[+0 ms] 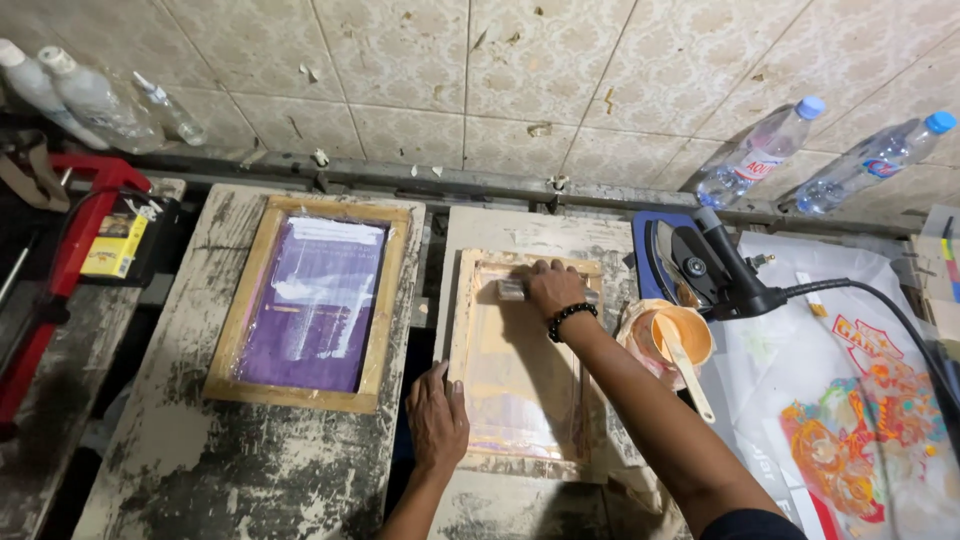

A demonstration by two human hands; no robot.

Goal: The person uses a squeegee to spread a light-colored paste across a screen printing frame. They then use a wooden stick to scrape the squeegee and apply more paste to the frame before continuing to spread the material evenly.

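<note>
Right hand (552,288) closed around squeegee (513,290) at far end of wooden screen frame (461,330) on bench (520,232), left hand (437,417) open, flat, pressing frame's near-left edge.

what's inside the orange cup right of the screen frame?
The orange cup holds a pale spatula whose handle sticks out over the rim toward the person. Any ink at the bottom is hidden by the cup wall.

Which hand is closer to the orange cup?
Right. The right hand is at the frame's far end, near the orange cup; the left hand presses the frame's other, near-left edge.
</note>
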